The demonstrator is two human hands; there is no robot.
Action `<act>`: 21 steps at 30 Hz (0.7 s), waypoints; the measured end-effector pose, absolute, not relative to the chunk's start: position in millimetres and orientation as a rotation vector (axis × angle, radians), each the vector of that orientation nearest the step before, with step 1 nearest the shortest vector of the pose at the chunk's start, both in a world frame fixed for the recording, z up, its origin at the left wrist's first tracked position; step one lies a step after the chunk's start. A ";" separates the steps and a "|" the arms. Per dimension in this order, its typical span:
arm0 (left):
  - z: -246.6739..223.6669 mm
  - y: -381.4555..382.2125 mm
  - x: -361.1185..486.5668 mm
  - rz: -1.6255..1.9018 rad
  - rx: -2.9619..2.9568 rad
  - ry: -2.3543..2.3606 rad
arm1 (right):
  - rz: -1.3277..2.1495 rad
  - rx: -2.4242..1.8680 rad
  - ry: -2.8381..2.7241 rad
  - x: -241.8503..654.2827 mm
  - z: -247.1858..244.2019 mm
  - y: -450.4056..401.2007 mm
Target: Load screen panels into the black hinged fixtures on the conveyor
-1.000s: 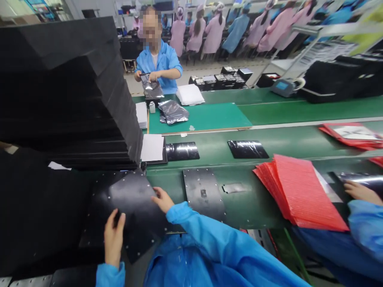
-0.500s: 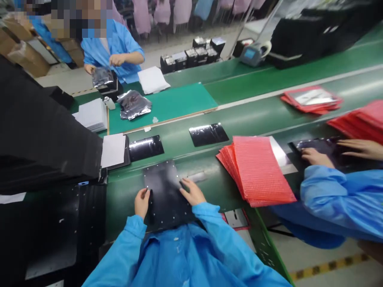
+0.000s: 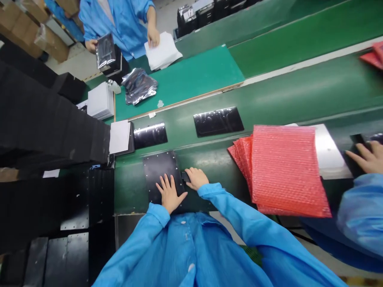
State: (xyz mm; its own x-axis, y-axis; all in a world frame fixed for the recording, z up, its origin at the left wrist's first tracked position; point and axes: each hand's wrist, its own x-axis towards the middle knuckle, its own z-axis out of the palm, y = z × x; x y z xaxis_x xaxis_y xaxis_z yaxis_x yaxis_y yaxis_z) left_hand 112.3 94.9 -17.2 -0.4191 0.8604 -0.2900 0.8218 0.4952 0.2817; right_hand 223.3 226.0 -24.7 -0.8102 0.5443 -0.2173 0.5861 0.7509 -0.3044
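Black panel (image 3: 157, 165), with pale dots along its edges, lies flat on the green work surface (image 3: 212, 157) right in front of me. My left hand (image 3: 170, 196) rests on its lower part, palm down, fingers spread wide and thumb out to the side, gripping nothing. My right hand (image 3: 197, 178) is just beside the panel's right edge, with its fingers bent and nearly closed around a small dark piece (image 3: 186, 177); I can't tell what that piece is.

Beyond the panel lie two glossy dark sheets, the left one (image 3: 151, 135) near some white paper (image 3: 119, 136) on a black pad, the right one (image 3: 219, 121) well apart from it. To my right is a pile of red bubble bags (image 3: 284, 171), partly over a silvery sheet (image 3: 330, 153), and past that a co-worker's hand (image 3: 368, 157) reaches in. Tall black stacks (image 3: 56, 115) stand on my left.

Across from me, a person in blue (image 3: 119, 24) has one hand on white sheets (image 3: 164, 52) and the other at a shiny-topped dark stack (image 3: 107, 57). Crumpled silvery bags (image 3: 140, 85) lie on the green board (image 3: 194, 77) between us.
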 end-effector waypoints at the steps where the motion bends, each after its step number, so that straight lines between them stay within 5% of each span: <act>1: -16.7 94.7 111.6 0.127 1.395 2.343 | -0.514 0.882 2.829 217.1 -18.5 223.7; 9: 3.3 109.4 130.0 0.243 1.113 2.354 | -0.585 0.635 2.667 195.4 0.7 244.7; 16: 41.5 50.0 72.4 0.931 0.931 2.139 | -0.484 0.772 2.856 225.3 1.6 206.1; 21: 28.8 21.7 39.1 1.249 0.716 1.927 | -1.256 1.102 2.577 205.6 -21.4 145.5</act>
